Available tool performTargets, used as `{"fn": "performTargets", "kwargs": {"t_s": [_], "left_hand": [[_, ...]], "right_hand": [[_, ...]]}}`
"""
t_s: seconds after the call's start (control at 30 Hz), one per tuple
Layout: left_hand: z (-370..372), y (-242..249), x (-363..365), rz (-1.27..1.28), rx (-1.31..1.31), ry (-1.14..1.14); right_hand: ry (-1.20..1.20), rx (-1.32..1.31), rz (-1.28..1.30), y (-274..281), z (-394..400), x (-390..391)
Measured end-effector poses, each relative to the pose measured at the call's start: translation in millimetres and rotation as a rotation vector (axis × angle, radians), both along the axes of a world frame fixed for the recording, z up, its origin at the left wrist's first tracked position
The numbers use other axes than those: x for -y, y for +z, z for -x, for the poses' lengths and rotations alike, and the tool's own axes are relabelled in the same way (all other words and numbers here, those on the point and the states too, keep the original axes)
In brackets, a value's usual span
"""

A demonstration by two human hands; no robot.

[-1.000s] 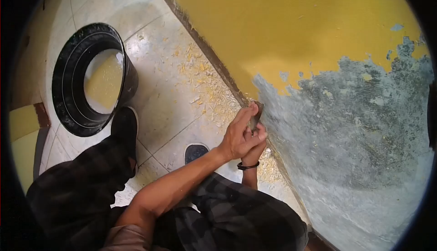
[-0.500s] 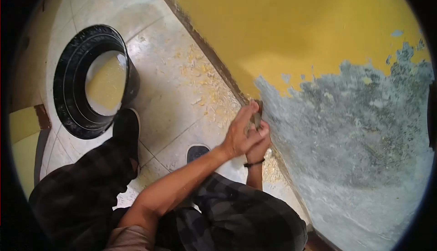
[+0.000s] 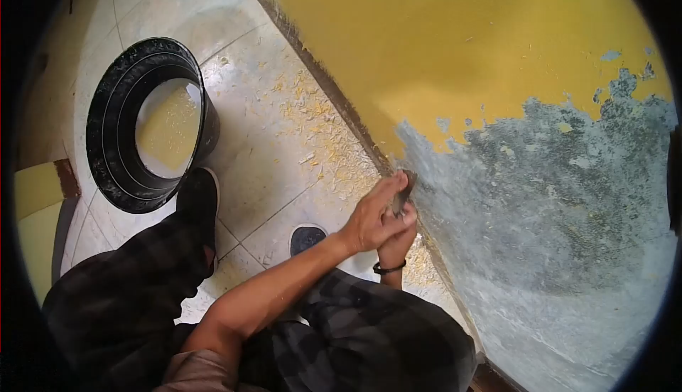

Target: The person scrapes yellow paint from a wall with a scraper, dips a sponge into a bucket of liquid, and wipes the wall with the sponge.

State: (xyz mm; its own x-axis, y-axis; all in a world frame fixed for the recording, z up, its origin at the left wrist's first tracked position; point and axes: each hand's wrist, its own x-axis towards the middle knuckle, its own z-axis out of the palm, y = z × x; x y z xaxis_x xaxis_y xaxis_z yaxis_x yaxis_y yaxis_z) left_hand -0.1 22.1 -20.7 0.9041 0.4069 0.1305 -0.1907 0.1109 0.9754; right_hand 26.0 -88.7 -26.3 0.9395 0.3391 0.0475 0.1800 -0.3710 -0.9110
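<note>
Left hand [image 3: 373, 220]: closed about a small, flat, dark-grey blade-like scraper [image 3: 405, 191], fingertips pressed to its upper part, thumb lower down. Right hand [image 3: 395, 246]: just below and partly behind the left, close against it; fingers largely hidden, so its grip cannot be told. A thin black band [image 3: 389, 269] circles the right wrist.

Scraper position: at the left hand's fingertips, slanted, by the foot of the wall; whether its edge touches the surface cannot be made out.

Just right of both hands: a large grey, mottled bare patch [image 3: 540, 200] with a ragged upper border. Above the hands: smooth yellow paint [image 3: 426, 36] on the same wall. A narrow brown strip [image 3: 323, 83] follows the wall base, running up and leftward from the hands.

Above and left of the left hand: yellow and whitish curled flakes [image 3: 320, 129] scattered on pale, glossy floor tiles [image 3: 245, 136]; more flakes beside the right wrist.

Well left of the left hand: a round black bucket [image 3: 106, 157], ribbed inside, smeared white near the rim, holding cloudy pale-yellow liquid [image 3: 167, 129]. A dark shoe [image 3: 197, 193] is near the bucket's lower side; a second dark shoe [image 3: 307, 239], pale-edged, lies nearer the left forearm. Below the hands: dark checked trousers [image 3: 398, 321] over a bent knee.
</note>
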Motion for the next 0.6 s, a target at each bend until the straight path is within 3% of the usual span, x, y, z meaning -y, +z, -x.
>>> {"fn": "performTargets", "kwargs": {"t_s": [0.07,0.13,0.23,0.37,0.43,0.47,0.5,0.57,0.6], "left_hand": [[-0.1,3.7,9.8,0.029,0.018,0.005],[1.8,7.6,11.5,0.058,0.011,-0.004],[1.6,4.2,10.6,0.032,0.009,0.012],[-0.9,-3.8,10.1,0.007,0.057,0.034],[-2.2,-8.7,9.1,0.024,0.005,0.103],[0.7,-10.2,12.4,0.034,-0.002,0.097],[1.7,-12.0,11.4,0.012,-0.021,0.039],[-1.9,-15.0,6.4,-0.032,-0.036,0.001],[-3.5,-11.3,9.7,-0.053,-0.005,0.041]], "right_hand": [[0.001,-0.085,-0.019,9.5,-5.0,15.5],[0.088,-0.381,-0.177,23.6,-10.3,25.2],[0.115,-0.485,-0.166,32.7,-9.0,28.3],[0.040,-0.448,-0.148,2.2,-11.6,30.7],[0.126,-0.075,0.041,-8.0,-14.3,15.6],[0.031,-0.295,-0.012,-2.3,-6.1,18.6],[0.032,-0.297,-0.011,-2.7,0.4,19.9],[-0.051,-0.053,0.031,-5.1,7.3,17.0],[-0.083,-0.149,-0.147,-7.4,8.0,12.5]]}}
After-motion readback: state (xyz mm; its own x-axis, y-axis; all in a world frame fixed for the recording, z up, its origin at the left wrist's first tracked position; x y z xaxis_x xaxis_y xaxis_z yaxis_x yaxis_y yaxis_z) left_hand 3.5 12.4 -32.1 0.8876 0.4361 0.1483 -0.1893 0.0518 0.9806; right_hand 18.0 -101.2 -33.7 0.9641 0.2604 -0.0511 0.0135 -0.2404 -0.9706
